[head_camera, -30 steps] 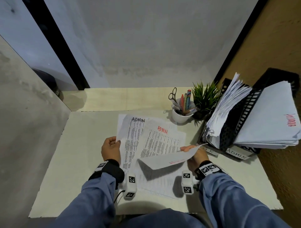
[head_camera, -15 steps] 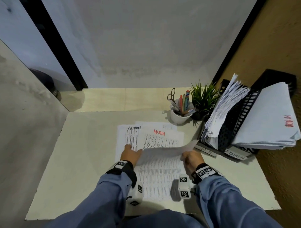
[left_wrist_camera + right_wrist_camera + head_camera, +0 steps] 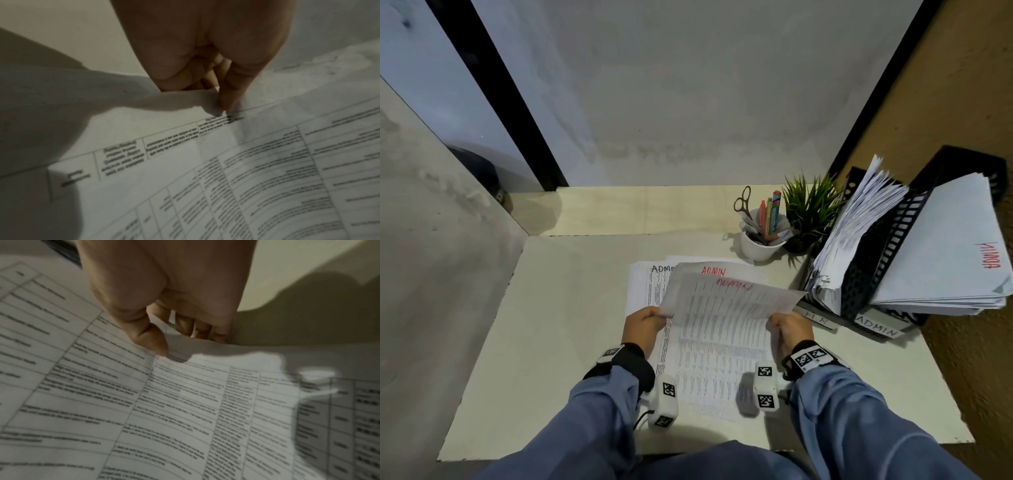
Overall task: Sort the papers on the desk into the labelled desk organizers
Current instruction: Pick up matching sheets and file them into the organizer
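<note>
I hold a printed sheet (image 3: 732,298) marked ADMIN in red, raised a little above the paper pile (image 3: 709,363) in the middle of the desk. My left hand (image 3: 657,315) pinches its left edge, and the left wrist view shows finger and thumb (image 3: 224,99) closed on that edge (image 3: 180,99). My right hand (image 3: 777,318) grips the right edge, thumb (image 3: 156,344) on top and fingers underneath. Beneath lie sheets headed ADMIN in black (image 3: 662,269) and in red (image 3: 713,271). The black organizer (image 3: 866,274) stands at the right with labels HR (image 3: 815,320) and ADMIN (image 3: 878,329).
A white cup (image 3: 760,245) with scissors and pens and a small potted plant (image 3: 810,209) stand behind the pile, next to the organizer. Both organizer slots hold thick paper stacks (image 3: 945,253). A wall panel (image 3: 441,274) borders the desk on the left.
My left hand let go of the sheet it had tilted up at the left and came over to the sheet in my right hand. Both hands now hold that sheet.
</note>
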A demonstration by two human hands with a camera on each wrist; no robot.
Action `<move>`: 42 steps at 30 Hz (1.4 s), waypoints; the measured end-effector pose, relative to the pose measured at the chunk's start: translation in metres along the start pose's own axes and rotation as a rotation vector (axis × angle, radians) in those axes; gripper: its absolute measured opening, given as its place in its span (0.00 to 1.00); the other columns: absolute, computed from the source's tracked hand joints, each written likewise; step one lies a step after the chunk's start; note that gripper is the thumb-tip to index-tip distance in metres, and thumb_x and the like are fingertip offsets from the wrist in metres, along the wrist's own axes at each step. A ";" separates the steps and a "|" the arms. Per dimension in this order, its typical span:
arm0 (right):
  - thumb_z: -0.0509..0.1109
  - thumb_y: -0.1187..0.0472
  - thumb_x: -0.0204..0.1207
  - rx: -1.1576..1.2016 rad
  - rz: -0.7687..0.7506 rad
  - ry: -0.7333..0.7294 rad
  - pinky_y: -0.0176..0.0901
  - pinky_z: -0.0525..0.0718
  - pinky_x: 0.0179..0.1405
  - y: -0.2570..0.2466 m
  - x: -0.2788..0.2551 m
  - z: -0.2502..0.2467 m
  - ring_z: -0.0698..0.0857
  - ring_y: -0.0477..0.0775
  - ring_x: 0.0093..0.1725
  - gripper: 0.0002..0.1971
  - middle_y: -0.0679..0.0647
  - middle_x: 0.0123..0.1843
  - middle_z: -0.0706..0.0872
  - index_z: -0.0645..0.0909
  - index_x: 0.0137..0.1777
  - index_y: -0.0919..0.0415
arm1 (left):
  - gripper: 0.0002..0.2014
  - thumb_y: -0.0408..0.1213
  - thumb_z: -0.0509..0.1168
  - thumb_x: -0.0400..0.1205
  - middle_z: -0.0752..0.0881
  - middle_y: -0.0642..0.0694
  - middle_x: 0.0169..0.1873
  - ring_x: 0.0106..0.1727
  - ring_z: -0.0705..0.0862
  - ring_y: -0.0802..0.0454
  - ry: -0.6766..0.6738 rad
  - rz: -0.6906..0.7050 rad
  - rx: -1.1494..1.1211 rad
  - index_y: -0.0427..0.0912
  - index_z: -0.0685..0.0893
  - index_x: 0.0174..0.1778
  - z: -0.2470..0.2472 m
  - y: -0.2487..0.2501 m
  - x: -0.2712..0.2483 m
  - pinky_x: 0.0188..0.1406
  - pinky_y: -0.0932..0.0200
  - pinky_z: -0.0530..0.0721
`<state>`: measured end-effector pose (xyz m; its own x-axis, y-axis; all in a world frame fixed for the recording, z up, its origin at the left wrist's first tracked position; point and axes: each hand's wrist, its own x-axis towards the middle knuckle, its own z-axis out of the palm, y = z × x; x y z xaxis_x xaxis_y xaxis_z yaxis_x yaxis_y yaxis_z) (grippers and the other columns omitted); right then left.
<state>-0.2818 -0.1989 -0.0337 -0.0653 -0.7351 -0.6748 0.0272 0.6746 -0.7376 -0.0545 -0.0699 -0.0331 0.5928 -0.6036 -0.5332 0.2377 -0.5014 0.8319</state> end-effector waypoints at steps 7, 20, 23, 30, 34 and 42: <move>0.68 0.79 0.48 -0.014 -0.034 -0.057 0.57 0.85 0.54 0.006 0.019 0.006 0.86 0.65 0.47 0.19 0.64 0.46 0.88 0.83 0.40 0.64 | 0.03 0.27 0.73 0.72 0.88 0.36 0.35 0.38 0.85 0.42 -0.133 -0.011 -0.137 0.37 0.88 0.34 0.000 0.013 -0.008 0.48 0.46 0.84; 0.73 0.78 0.67 -0.352 -0.113 -0.177 0.36 0.77 0.34 -0.006 -0.004 -0.002 0.79 0.50 0.33 0.13 0.52 0.33 0.80 0.78 0.34 0.59 | 0.16 0.54 0.69 0.76 0.83 0.45 0.40 0.39 0.80 0.47 0.373 0.137 0.193 0.43 0.82 0.38 -0.013 -0.002 0.009 0.43 0.56 0.77; 0.74 0.77 0.66 -0.381 -0.094 -0.175 0.35 0.76 0.32 0.002 -0.004 -0.010 0.78 0.48 0.32 0.14 0.53 0.33 0.80 0.78 0.33 0.58 | 0.34 0.52 0.76 0.69 0.76 0.36 0.63 0.62 0.77 0.33 0.507 -0.055 0.371 0.37 0.75 0.65 -0.026 -0.020 0.014 0.63 0.40 0.76; 0.76 0.77 0.64 -0.390 -0.095 -0.178 0.36 0.78 0.33 0.006 0.000 -0.015 0.79 0.48 0.33 0.14 0.53 0.34 0.81 0.80 0.34 0.58 | 0.28 0.35 0.74 0.73 0.82 0.33 0.57 0.48 0.81 0.39 0.274 -0.147 0.492 0.37 0.71 0.66 -0.037 -0.027 0.014 0.53 0.48 0.81; 0.66 0.82 0.68 -0.303 -0.148 -0.205 0.38 0.73 0.29 0.010 -0.004 -0.009 0.75 0.52 0.28 0.22 0.51 0.23 0.80 0.80 0.23 0.57 | 0.37 0.44 0.80 0.65 0.73 0.37 0.63 0.63 0.74 0.36 0.304 -0.093 0.699 0.36 0.71 0.65 -0.030 -0.024 0.007 0.56 0.48 0.75; 0.59 0.91 0.57 0.005 -0.131 -0.276 0.43 0.72 0.29 0.022 -0.005 -0.007 0.76 0.54 0.27 0.26 0.56 0.19 0.80 0.76 0.14 0.60 | 0.27 0.33 0.74 0.71 0.83 0.35 0.55 0.47 0.83 0.38 0.224 -0.080 0.608 0.37 0.69 0.62 -0.027 -0.021 0.006 0.46 0.49 0.81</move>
<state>-0.2877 -0.1800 -0.0463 0.2045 -0.8066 -0.5546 0.0414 0.5732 -0.8184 -0.0353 -0.0457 -0.0496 0.7529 -0.4388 -0.4905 -0.1508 -0.8405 0.5204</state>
